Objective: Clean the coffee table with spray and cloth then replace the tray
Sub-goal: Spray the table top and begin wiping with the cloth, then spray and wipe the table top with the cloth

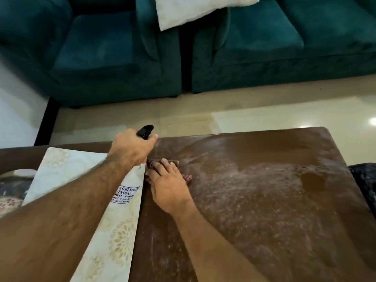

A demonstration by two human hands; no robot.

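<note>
Midway, the coffee table [264,200] is sprayed; the right hand [168,186] presses the cloth [162,162] flat, the left hand [132,148] grips the spray bottle [145,130], wiping and tray remain.

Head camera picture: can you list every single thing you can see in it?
coffee table: one, brown, speckled with spray, front right
cloth: one, brownish, on the table under the right hand
spray bottle: one, black head and labelled body, in the left hand
patterned white sheet: one, cream with gold flowers, left part of the table
sofas: two, teal, behind
cushion: one, white, on the sofas
floor: beige, glossy
left hand: grips the bottle
right hand: presses the cloth
</note>
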